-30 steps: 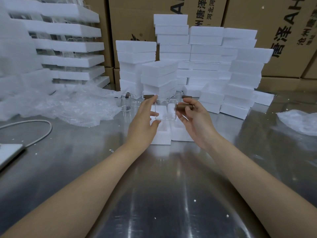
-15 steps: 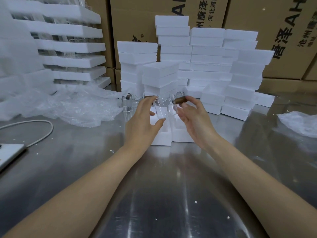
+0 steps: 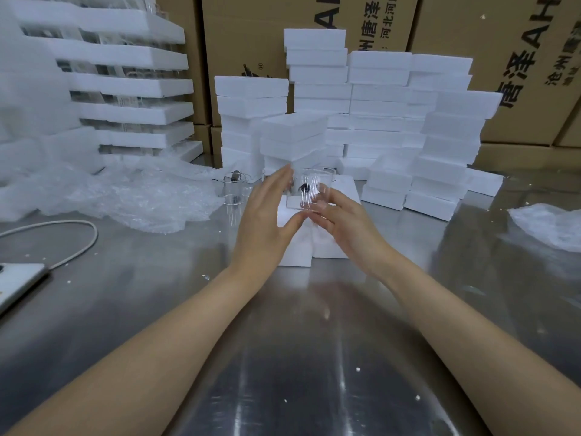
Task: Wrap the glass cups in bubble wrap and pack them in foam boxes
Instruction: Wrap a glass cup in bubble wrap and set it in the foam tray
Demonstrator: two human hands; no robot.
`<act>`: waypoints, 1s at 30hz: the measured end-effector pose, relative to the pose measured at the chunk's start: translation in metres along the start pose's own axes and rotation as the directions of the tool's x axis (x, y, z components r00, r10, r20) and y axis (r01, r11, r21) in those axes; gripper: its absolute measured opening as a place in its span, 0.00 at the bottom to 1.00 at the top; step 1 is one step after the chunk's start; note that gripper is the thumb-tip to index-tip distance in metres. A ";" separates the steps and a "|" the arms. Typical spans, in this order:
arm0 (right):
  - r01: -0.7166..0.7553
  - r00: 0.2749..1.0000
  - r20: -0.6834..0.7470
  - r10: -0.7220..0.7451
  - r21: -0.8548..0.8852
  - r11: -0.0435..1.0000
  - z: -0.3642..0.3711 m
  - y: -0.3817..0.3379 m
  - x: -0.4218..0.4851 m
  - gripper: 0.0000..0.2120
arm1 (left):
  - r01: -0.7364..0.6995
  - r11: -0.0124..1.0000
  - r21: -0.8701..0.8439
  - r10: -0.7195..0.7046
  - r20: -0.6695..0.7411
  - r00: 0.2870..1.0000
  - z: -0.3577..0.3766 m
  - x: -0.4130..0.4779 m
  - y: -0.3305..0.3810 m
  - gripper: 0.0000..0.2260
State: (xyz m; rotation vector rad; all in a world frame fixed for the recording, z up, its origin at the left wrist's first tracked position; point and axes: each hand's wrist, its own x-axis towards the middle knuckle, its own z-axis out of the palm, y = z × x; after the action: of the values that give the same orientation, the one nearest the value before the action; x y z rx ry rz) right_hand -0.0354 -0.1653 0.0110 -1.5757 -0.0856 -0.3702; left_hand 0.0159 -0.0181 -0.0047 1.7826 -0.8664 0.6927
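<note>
Clear glass cup (image 3: 309,191) held above white foam box (image 3: 295,250) on steel table (image 3: 283,341): R hand (image 3: 342,221) fingers curl round it, L hand (image 3: 264,225) flat-fingered steadies side, prob. checking before wrapping. Crumpled clear bubble wrap (image 3: 135,196) lies to the left.

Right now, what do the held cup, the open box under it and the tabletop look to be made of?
Cup: clear glass, it seems, glossy; the white foam behind shows through, and bright streaks run down its wall.
Box: white expanded foam, matte and slightly grainy; white crumbs lie on the table.
Tabletop: probably stainless steel, brushed; its reflections are hazy and streaked.
</note>
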 end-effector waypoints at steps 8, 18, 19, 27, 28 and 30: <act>0.007 1.000 0.016 -0.008 0.069 0.998 -0.001 0.002 -0.001 0.24 | 0.018 1.000 -0.003 -0.017 0.093 0.996 0.000 0.000 -0.007 0.28; 0.028 1.000 0.007 -0.028 -0.043 0.999 -0.002 0.004 0.000 0.25 | 0.099 0.995 -0.021 -0.097 0.099 0.990 -0.003 0.000 -0.003 0.28; 0.032 0.999 0.001 -0.032 -0.059 0.998 -0.002 0.004 -0.001 0.25 | 0.107 0.994 -0.013 -0.105 0.098 0.990 -0.003 0.000 -0.002 0.29; 0.197 0.975 -0.066 -0.211 -0.174 0.965 0.017 -0.003 -0.009 0.26 | 0.187 0.957 -0.221 -0.174 0.077 0.982 -0.003 0.001 0.006 0.35; 0.222 0.970 -0.056 -0.235 -0.176 0.959 0.018 -0.005 -0.010 0.24 | 0.192 0.944 -0.269 -0.187 0.045 0.981 -0.004 0.002 0.008 0.34; 0.263 0.960 -0.051 -0.276 -0.187 0.947 0.019 -0.007 -0.010 0.17 | 0.237 0.892 -0.385 -0.265 -0.020 0.964 -0.007 0.006 0.016 0.33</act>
State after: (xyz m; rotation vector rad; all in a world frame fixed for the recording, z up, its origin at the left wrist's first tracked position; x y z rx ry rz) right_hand -0.0437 -0.1443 0.0151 -1.7289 -0.2156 -0.6684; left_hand 0.0057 -0.0165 0.0107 1.4742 -0.6528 0.3847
